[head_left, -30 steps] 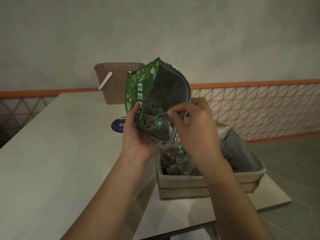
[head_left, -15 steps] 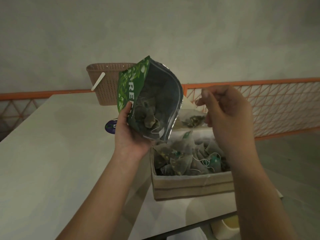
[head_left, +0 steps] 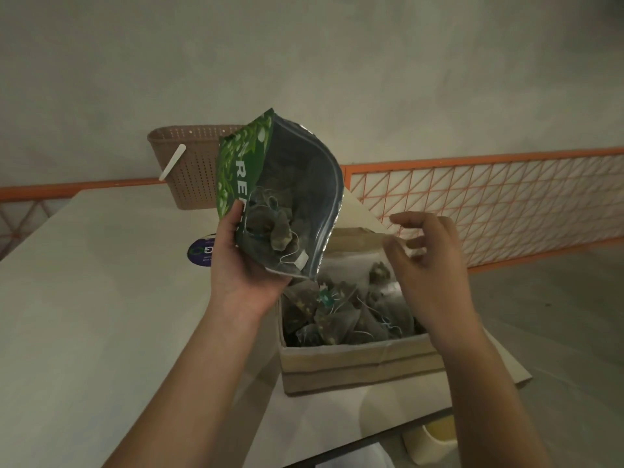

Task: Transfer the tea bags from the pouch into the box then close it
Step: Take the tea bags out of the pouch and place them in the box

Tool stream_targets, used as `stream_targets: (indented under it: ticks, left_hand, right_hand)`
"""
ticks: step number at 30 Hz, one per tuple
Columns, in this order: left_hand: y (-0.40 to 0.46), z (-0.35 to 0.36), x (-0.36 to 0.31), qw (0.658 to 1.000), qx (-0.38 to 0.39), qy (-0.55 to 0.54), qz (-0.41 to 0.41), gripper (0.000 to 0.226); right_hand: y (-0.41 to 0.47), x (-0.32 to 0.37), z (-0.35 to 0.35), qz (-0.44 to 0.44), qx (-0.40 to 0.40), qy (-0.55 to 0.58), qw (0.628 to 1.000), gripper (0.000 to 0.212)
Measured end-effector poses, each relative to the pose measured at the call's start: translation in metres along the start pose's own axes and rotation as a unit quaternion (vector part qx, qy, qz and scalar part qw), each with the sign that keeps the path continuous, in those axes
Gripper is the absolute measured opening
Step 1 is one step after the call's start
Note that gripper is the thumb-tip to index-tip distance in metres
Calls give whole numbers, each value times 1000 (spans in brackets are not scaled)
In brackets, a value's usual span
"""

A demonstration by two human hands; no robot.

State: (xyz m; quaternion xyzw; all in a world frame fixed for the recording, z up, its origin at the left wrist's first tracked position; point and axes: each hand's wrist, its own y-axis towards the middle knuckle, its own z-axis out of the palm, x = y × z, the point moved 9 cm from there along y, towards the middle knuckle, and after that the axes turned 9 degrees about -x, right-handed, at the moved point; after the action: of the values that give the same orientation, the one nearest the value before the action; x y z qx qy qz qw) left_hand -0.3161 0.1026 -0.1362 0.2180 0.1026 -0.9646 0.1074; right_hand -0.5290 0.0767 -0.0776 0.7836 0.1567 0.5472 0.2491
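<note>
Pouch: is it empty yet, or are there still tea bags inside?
Not empty. The pouch, gripped by the left hand, gapes open and several tea bags with strings show inside, above the box.

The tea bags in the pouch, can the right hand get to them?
Probably yes. The left hand holds the green pouch with its mouth gaping toward the empty right hand hovering beside it; nothing blocks the tea bags.

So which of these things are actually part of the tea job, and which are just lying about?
Part of the job:
- pouch, held by the left hand
- tea bags in the box
- right hand, empty, over the box

Just lying about:
- basket at the table's far end
- round sticker on the table
- orange railing
</note>
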Motion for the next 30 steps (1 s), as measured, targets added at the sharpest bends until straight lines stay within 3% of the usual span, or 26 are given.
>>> stream_targets:
  ticks: [2,6,9,12,14,17,21,23,25,27,28,30]
  left_hand:
    - [1,-1,0,1000,-3,0,2,56]
    - [2,-3,0,1000,-9,10,11,58]
    - [2,-2,0,1000,-3,6,11,57]
    - [1,-2,-1,1000,-2,7,10,57]
    - [0,-3,-2,1000,-6,4,11,56]
    - [-1,-5,-4,1000,-13,8,18,55]
    - [-1,-8,-4,1000,-20,8,17,56]
    - [0,-9,-4,1000,-21,7,21,56]
    - [0,-9,-5,1000,-15,6,21,57]
    - [1,-9,-6,1000,-13,6,18,59]
    - [1,-10,-7,1000,-14,9,18,61]
    - [1,-10,-9,1000,-15,12,20,64]
  right_hand:
    - [-5,-1,10,-8,57,-41,997,18]
    - [-27,-10,50,10,283,-118,952,9]
    - [-40,-28,67,7,381,-232,895,34]
    - [-37,-39,66,30,385,-329,862,69]
    - [-34,-43,63,43,374,-386,842,79]
    - [-29,-40,58,29,334,-438,834,72]
    - [-33,-6,67,-58,298,-313,900,52]
    - [-43,0,78,-53,347,-227,908,41]
    - [-62,-3,88,-38,457,-199,866,28]
    - [-70,1,88,-33,503,-191,842,27]
    - [-65,5,85,-24,484,-177,857,25]
    - [-45,23,74,-20,375,-117,919,17]
